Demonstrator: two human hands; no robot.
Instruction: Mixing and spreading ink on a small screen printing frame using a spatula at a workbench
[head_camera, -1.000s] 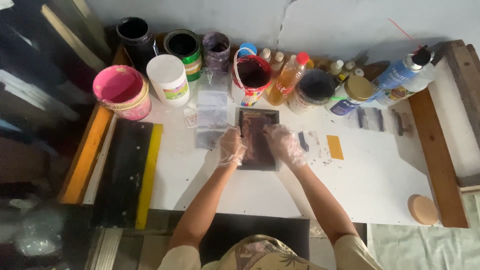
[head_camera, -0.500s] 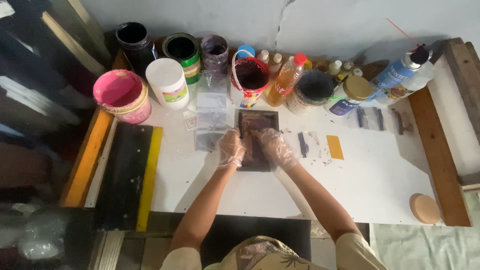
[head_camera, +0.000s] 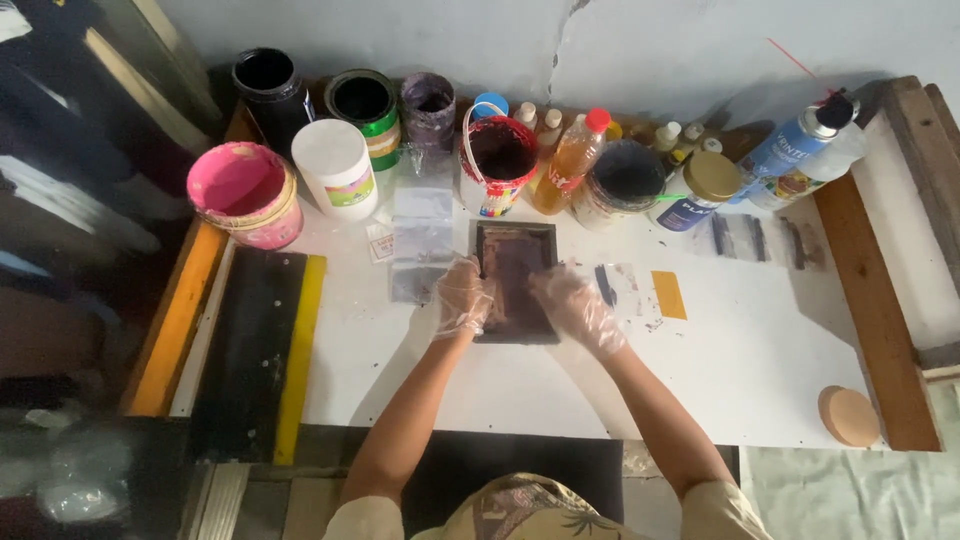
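A small dark rectangular frame with a brownish panel (head_camera: 517, 260) lies flat on the white tabletop (head_camera: 700, 370). Both my hands wear thin clear plastic gloves. My left hand (head_camera: 462, 298) rests on the frame's left edge, fingers curled over it. My right hand (head_camera: 572, 305) presses on the frame's lower right part, palm down. Just left of the frame lies a clear plastic bag (head_camera: 418, 240) with something dark inside.
Along the back wall stand open paint tubs: pink (head_camera: 240, 190), black (head_camera: 265, 85), green-labelled (head_camera: 365, 105), red-rimmed (head_camera: 497, 160), a white lidded tub (head_camera: 335, 165), an orange bottle (head_camera: 570, 160), several small bottles and a spray can (head_camera: 800, 140). A black-and-yellow squeegee board (head_camera: 255, 350) lies left. A round wooden disc (head_camera: 848, 415) sits front right.
My right hand has slid slightly down and left across the frame; my left hand stays at the frame's left edge. The frame itself has not shifted.
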